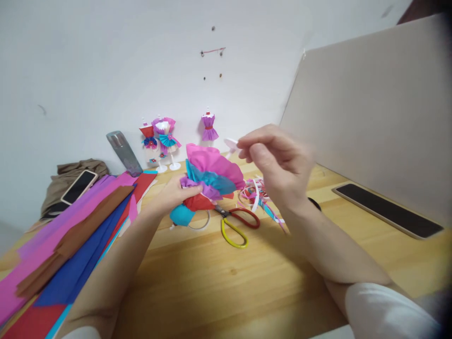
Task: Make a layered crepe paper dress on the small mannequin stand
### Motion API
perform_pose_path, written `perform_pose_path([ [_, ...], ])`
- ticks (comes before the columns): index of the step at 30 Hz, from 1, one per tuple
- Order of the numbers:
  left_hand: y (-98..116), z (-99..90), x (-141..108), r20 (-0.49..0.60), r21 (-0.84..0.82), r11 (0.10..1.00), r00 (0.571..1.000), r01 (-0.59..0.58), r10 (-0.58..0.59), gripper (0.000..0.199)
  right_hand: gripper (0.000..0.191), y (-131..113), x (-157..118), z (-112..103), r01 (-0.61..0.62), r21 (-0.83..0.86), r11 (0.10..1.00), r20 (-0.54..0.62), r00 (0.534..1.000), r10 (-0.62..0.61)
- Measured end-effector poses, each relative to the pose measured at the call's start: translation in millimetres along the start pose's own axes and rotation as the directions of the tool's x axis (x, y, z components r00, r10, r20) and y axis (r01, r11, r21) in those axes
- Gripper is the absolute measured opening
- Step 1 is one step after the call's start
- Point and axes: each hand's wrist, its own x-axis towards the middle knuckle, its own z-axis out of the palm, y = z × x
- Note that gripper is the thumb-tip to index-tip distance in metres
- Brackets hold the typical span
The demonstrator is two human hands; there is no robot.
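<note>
Most of your left hand's (176,190) fingers are hidden behind the ruffled paper dress (212,165). Your right hand (280,160) blurs along its outer edge, and you can't tell whether its fingertips grip the white disc (230,142). The scissors' (226,213) blades are lost behind the red paper (199,202). Your right forearm (328,247) covers part of a dark object (314,204), too little shown to name. The near left paper strips (90,240) and far right grey panel (370,113) run out of view.
</note>
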Motion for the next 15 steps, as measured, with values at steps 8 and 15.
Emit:
perform_pose_path([
  [8,-13,-40.2,18,-0.180,-0.359,0.930,0.984,-0.075,0.010,0.041,0.025,8,10,-15,-0.052,-0.239,0.970,0.791,0.568,0.225],
  [15,-18,-67.0,24,-0.347,-0.441,0.879,0.938,-0.184,0.023,0.046,0.022,36,-20,27,0.246,-0.620,0.745,0.774,0.031,0.633],
])
